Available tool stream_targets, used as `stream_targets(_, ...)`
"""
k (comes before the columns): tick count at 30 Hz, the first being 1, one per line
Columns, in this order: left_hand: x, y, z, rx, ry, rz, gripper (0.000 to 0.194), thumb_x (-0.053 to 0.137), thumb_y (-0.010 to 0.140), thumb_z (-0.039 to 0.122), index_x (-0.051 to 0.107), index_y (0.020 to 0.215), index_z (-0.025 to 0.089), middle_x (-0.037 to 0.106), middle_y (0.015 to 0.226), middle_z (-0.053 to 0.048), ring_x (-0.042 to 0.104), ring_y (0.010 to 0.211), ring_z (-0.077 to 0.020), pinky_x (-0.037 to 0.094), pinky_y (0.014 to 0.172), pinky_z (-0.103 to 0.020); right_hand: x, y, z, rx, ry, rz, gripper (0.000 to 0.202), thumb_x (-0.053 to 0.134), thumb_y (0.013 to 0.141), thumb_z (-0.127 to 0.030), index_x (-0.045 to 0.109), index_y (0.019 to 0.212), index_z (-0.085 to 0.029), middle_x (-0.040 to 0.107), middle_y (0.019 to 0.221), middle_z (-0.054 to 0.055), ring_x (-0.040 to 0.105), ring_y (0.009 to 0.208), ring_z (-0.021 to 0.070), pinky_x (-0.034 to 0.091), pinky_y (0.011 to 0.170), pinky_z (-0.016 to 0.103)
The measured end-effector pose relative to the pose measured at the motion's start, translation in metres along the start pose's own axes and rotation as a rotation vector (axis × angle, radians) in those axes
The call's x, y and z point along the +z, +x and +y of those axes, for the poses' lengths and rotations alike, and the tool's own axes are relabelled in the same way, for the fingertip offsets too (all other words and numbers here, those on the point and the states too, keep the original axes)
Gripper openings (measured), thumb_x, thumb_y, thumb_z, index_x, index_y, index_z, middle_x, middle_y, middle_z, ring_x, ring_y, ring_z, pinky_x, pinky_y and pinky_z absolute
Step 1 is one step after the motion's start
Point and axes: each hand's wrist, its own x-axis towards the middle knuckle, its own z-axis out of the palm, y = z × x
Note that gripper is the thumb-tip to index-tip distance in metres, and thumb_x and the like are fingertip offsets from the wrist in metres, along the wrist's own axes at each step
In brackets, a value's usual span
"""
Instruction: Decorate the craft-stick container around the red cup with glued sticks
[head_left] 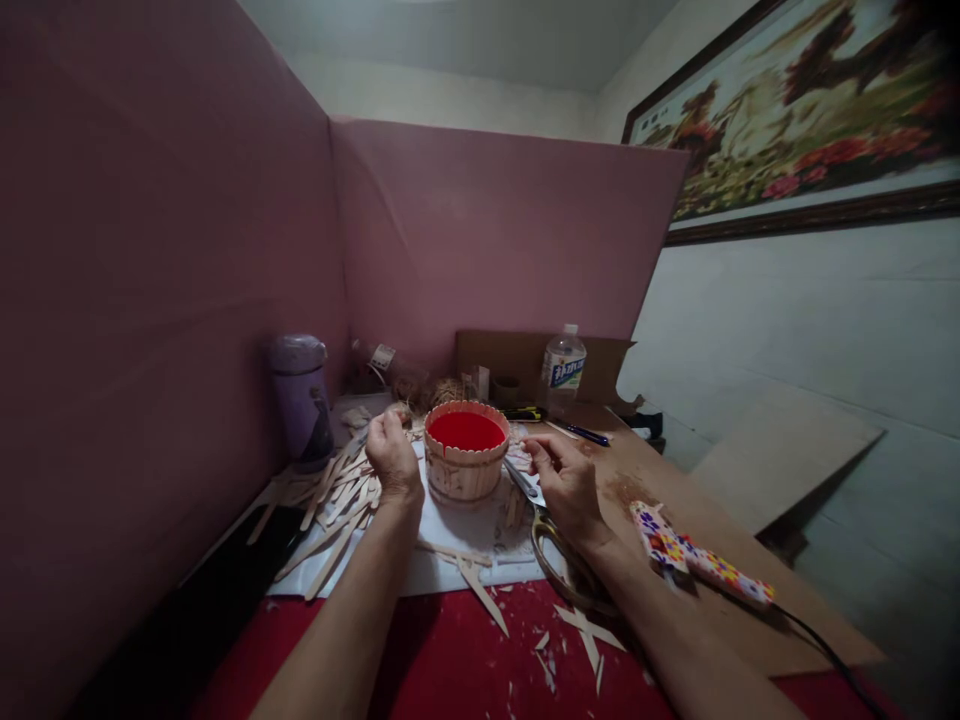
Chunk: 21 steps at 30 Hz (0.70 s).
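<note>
A round tub (465, 472) with wooden sides, a scalloped rim and a red inside stands on white paper between my hands. My left hand (393, 455) is just left of it, fingers curled together; whatever they may hold is too small to name. To the right of the tub, my right hand (562, 478) has its thumb and forefinger brought together on something tiny that I cannot make out. Scissors (541, 520) with large handles lie beside and partly under the right hand. Many flat wooden sticks (337, 510) are piled to the left.
A purple flask (301, 405) stands at the left. A plastic bottle (564, 365) and a blue pen (585, 432) are behind, at right. A flowered glue gun (701, 562) with a cord lies on brown board (750, 620). Crossed sticks (589, 632) rest on red cloth (435, 660).
</note>
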Motion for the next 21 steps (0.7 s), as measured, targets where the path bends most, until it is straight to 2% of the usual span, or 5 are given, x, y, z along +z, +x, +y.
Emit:
stream_targets(3, -0.001, 0.003, -0.001, 0.049, 0.052, 0.024, 0.016, 0.048, 0.076, 0.018, 0.056, 0.063, 0.017, 0.055, 0.064, 0.002, 0.049, 0.067, -0.0140, 0.037, 0.074, -0.028, 0.001, -0.005, 0.004, 0.001, -0.051, 0.000, 0.027, 0.046, 0.092, -0.036, 0.065, 0.087, -0.018, 0.065, 0.072, 0.004, 0.061, 0.064, 0.0169, 0.043, 0.058, 0.025)
stream_targets(8, -0.001, 0.004, -0.003, 0.024, 0.101, -0.005, 0.024, 0.048, 0.081, 0.024, 0.053, 0.059, 0.018, 0.052, 0.060, 0.004, 0.047, 0.063, -0.0128, 0.037, 0.070, -0.027, -0.002, -0.006, 0.002, 0.031, -0.144, -0.017, 0.032, 0.041, 0.093, -0.036, 0.067, 0.085, -0.019, 0.069, 0.078, 0.007, 0.063, 0.072, 0.0198, 0.041, 0.061, 0.027)
stream_targets(13, 0.000, 0.006, -0.013, -0.179, 0.105, -0.129, 0.016, 0.050, 0.086, 0.022, 0.057, 0.073, 0.014, 0.055, 0.069, 0.003, 0.052, 0.064, -0.0105, 0.043, 0.066, -0.026, 0.001, -0.006, 0.001, 0.062, -0.185, -0.120, 0.022, 0.047, 0.088, -0.023, 0.065, 0.102, -0.021, 0.072, 0.098, 0.007, 0.065, 0.090, 0.0217, 0.045, 0.072, 0.029)
stream_targets(18, -0.004, 0.001, -0.019, -0.407, 0.119, -0.329, 0.027, 0.055, 0.089, 0.033, 0.058, 0.106, 0.013, 0.062, 0.099, -0.006, 0.061, 0.081, -0.0147, 0.053, 0.070, -0.033, 0.008, -0.008, 0.006, 0.091, -0.180, -0.231, 0.025, 0.052, 0.079, -0.010, 0.060, 0.102, -0.019, 0.072, 0.094, 0.008, 0.067, 0.086, 0.0212, 0.048, 0.072, 0.030)
stream_targets(21, -0.007, -0.004, -0.018, -0.448, 0.112, -0.400, 0.028, 0.054, 0.089, 0.034, 0.058, 0.108, 0.013, 0.062, 0.101, -0.006, 0.061, 0.081, -0.0147, 0.054, 0.069, -0.032, 0.011, -0.010, 0.008, 0.086, -0.147, -0.271, 0.031, 0.050, 0.078, -0.008, 0.056, 0.107, -0.018, 0.072, 0.098, 0.008, 0.067, 0.087, 0.0199, 0.049, 0.074, 0.030)
